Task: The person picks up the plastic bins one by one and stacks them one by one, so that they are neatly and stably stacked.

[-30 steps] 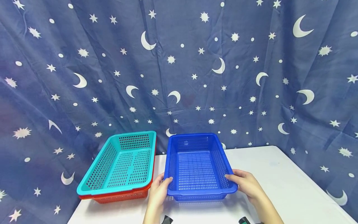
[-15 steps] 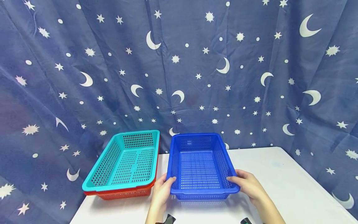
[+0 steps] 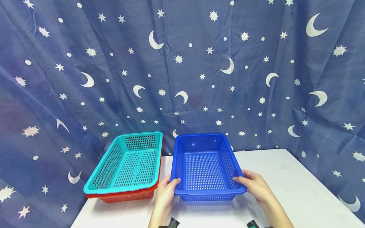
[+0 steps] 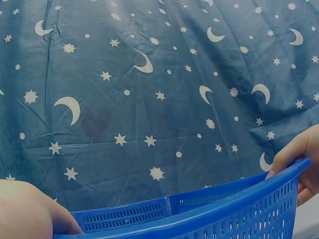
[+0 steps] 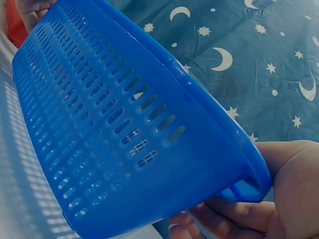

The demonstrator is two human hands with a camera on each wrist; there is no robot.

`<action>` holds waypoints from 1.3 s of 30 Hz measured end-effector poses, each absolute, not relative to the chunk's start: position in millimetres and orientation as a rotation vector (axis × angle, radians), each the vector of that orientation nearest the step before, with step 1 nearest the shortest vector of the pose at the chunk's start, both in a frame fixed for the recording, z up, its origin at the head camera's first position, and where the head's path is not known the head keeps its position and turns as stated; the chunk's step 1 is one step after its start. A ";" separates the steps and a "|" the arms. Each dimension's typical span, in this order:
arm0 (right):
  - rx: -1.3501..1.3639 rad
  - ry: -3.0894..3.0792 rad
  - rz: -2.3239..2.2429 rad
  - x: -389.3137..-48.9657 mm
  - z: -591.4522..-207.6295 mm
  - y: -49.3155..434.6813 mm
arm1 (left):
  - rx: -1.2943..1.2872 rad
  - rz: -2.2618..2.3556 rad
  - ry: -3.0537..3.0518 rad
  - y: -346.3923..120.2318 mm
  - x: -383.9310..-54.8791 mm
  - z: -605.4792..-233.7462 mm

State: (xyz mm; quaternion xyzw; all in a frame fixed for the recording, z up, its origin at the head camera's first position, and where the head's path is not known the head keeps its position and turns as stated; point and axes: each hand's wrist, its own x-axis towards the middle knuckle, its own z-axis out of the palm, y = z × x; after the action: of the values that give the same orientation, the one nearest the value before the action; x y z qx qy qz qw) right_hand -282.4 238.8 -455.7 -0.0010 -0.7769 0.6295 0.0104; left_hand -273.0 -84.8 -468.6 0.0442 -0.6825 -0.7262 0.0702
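Both hands hold a blue plastic basket [image 3: 205, 171] with perforated sides and floor, near its front corners. The left hand [image 3: 164, 193] grips the left rim, thumb over the top and fingers outside. At the other side the right hand [image 3: 255, 186] grips the right rim with its thumb inside. In the right wrist view, the right hand's fingers [image 5: 234, 214] curl under the rim at the corner of the basket [image 5: 99, 114]. The left wrist view shows both hands at the near rim of the basket [image 4: 239, 204]. Nothing lies inside it.
To the left, a turquoise basket [image 3: 132, 169] is nested in a red basket [image 3: 128, 197] on the white table [image 3: 273, 167]. A dark blue curtain [image 3: 194, 63] with white moons and stars hangs behind the table.
The head view has turned slightly left, so everything sits further right in it. Since half a second ago, the blue basket has shifted slightly up and right, with both hands still gripping it.
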 end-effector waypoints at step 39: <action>0.101 -2.334 1.961 -265.4 -416.7 244.8 | 0.067 -2.156 -1.931 -79.4 -256.1 -430.5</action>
State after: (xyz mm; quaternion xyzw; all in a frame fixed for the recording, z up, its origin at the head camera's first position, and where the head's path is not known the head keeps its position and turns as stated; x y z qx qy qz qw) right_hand -265.4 244.8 -416.7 0.0331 -0.7645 0.6422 0.0456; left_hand -256.1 -79.4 -430.5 0.0228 -0.6619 -0.7390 0.1232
